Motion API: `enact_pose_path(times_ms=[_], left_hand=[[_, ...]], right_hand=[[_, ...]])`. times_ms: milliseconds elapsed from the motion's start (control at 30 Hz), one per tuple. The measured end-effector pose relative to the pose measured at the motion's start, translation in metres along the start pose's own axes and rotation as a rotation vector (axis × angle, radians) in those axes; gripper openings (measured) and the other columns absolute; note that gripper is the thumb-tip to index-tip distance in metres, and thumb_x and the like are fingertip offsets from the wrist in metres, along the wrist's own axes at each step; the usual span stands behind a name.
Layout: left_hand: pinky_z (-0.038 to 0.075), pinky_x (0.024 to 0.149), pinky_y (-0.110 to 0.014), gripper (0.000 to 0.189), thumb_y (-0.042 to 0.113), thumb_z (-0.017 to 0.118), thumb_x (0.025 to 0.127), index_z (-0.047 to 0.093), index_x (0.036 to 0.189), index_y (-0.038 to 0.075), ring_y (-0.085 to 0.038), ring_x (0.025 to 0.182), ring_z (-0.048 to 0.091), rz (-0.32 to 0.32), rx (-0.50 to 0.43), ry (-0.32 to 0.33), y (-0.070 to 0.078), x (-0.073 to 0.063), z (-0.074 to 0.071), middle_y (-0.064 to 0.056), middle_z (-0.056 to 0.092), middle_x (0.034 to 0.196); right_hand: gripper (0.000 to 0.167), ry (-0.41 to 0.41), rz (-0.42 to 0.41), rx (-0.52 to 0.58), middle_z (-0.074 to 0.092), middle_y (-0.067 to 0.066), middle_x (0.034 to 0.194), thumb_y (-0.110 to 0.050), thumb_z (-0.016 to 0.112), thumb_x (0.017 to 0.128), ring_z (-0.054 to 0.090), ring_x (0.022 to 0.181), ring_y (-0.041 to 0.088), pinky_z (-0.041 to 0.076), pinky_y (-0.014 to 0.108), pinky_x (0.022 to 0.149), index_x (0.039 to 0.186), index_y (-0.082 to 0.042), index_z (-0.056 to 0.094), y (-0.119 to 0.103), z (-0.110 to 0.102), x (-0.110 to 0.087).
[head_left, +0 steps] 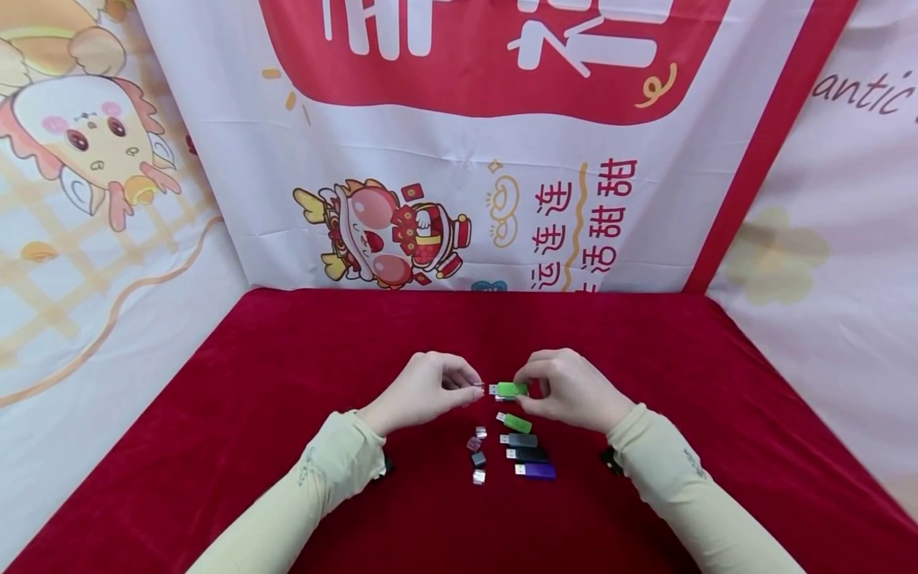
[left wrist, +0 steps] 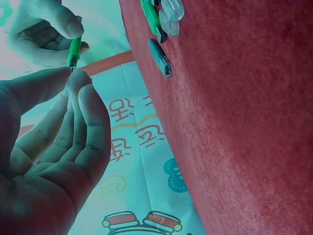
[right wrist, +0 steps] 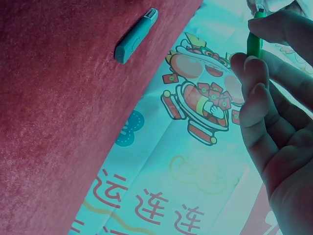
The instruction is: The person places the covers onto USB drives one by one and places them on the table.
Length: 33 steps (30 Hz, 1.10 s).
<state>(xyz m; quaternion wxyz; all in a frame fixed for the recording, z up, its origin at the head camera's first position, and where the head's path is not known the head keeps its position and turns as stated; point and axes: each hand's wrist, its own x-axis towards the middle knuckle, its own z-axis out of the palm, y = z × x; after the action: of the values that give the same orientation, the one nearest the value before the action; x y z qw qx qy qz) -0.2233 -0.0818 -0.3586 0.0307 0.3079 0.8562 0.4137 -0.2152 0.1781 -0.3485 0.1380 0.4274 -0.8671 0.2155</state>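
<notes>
My right hand (head_left: 574, 389) pinches a green USB stick (head_left: 512, 390) between thumb and fingers, its metal plug facing left. Opposite it, my left hand (head_left: 429, 386) pinches a small clear cap (right wrist: 254, 5), mostly hidden by the fingertips. In the left wrist view the plug and the left fingertips nearly meet; whether cap and plug touch I cannot tell. Below the hands lie another green USB stick (head_left: 515, 423), a grey one (head_left: 519, 440), a black one (head_left: 529, 454) and a purple one (head_left: 538, 471), plugs to the left.
Several small loose caps lie in a column left of the sticks, among them a dark one (head_left: 478, 459) and a clear one (head_left: 479, 477). A red cloth (head_left: 287, 446) covers the table. A printed white curtain (head_left: 430, 143) hangs behind its far edge.
</notes>
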Motion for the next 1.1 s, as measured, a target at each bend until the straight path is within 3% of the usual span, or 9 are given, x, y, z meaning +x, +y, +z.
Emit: enact_pose_path(times_ms=[467, 1100], left_hand=[[0.054, 0.069, -0.030, 0.008, 0.026, 0.074, 0.090, 0.074, 0.095, 0.020, -0.009, 0.077, 0.063, -0.025, 0.009, 0.007, 0.0034, -0.0002, 0.0017, 0.012, 0.068, 0.084], [0.053, 0.064, -0.031, 0.006, 0.023, 0.074, 0.090, 0.074, 0.094, 0.019, -0.009, 0.074, 0.063, -0.013, 0.001, 0.002, 0.0046, -0.0002, 0.0039, 0.011, 0.068, 0.082]], right_hand=[[0.017, 0.036, -0.016, -0.031, 0.064, -0.006, 0.083, -0.017, 0.085, 0.077, 0.050, 0.062, 0.004, 0.046, 0.018, 0.056, 0.090, -0.012, 0.076, 0.0003, 0.0024, -0.0006], [0.019, 0.019, -0.009, -0.021, 0.065, -0.004, 0.084, -0.017, 0.086, 0.076, 0.056, 0.062, 0.014, 0.047, 0.019, 0.057, 0.091, -0.011, 0.077, -0.0031, 0.0049, 0.0014]])
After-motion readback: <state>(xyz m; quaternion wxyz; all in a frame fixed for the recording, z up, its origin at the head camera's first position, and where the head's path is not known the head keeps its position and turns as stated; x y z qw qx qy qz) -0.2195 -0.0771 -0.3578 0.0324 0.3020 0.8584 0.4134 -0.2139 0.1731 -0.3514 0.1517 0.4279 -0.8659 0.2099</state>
